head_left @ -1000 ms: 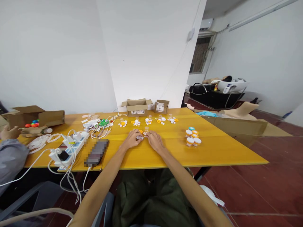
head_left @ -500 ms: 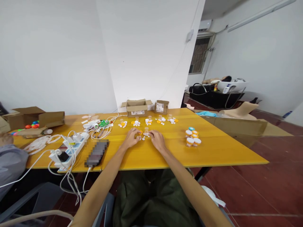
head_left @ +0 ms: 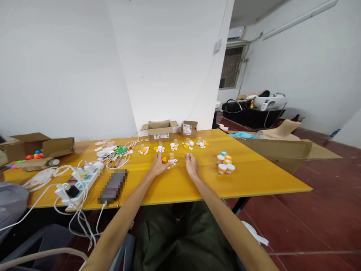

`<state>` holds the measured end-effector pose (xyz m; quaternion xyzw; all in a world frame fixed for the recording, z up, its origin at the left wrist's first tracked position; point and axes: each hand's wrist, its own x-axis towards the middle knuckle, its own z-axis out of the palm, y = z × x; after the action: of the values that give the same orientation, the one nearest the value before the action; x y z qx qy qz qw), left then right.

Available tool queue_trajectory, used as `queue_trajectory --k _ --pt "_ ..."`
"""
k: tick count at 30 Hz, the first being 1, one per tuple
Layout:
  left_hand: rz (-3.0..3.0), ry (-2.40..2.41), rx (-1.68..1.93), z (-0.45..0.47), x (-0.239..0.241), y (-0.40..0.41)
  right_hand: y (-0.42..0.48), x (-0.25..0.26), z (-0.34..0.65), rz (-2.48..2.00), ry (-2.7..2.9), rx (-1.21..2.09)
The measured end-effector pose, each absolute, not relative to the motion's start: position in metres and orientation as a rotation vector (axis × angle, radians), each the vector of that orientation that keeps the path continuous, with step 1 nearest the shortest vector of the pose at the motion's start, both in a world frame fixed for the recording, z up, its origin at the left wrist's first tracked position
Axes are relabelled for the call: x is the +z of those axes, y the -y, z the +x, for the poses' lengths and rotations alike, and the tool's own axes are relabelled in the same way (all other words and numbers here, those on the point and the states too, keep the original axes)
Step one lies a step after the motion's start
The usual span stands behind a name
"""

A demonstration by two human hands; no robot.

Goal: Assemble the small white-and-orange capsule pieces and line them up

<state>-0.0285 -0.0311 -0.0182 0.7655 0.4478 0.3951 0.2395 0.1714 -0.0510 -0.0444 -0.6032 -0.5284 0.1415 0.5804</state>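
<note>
Both my forearms reach out over a yellow table (head_left: 254,177). My left hand (head_left: 158,165) lies on the tabletop with its fingers stretched toward a small orange cap (head_left: 164,159) and a little heap of white and orange parts (head_left: 172,161). My right hand (head_left: 191,165) rests a short way to the right of that heap, fingers loosely together, holding nothing that I can see. Behind them, several more small heaps of white and orange parts (head_left: 175,145) stand in a row. A cluster of small white jars with orange and teal lids (head_left: 225,162) stands to the right of my right hand.
Two open cardboard boxes (head_left: 159,130) stand at the table's far edge by a white pillar. On the left lie a white power strip with cables (head_left: 81,180), a dark phone (head_left: 113,186) and a box of coloured balls (head_left: 34,148). Another person's grey sleeve (head_left: 9,205) shows at far left.
My hands were together, pinching a small part over the table; they have since parted and the part lies on the table. The view has shifted slightly.
</note>
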Motion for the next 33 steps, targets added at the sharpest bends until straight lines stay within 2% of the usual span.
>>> queue_trajectory --k 7,13,23,29,33 --pt "1.955 -1.352 1.090 -0.003 -0.006 0.030 0.049 -0.044 0.167 -1.363 1.215 0.388" --pt "1.804 -1.275 1.077 0.017 0.012 0.036 0.047 -0.041 0.164 -1.339 1.286 0.455" --pt "1.534 -1.162 1.202 0.047 0.006 0.029 0.052 -0.029 0.167 -1.232 1.315 0.574" --pt "1.353 -0.911 1.257 0.046 0.009 0.028 0.067 -0.020 0.163 -1.306 1.593 0.471" --pt "1.266 -0.937 1.308 0.030 0.010 0.030 0.079 -0.008 0.151 -1.581 1.814 0.310"
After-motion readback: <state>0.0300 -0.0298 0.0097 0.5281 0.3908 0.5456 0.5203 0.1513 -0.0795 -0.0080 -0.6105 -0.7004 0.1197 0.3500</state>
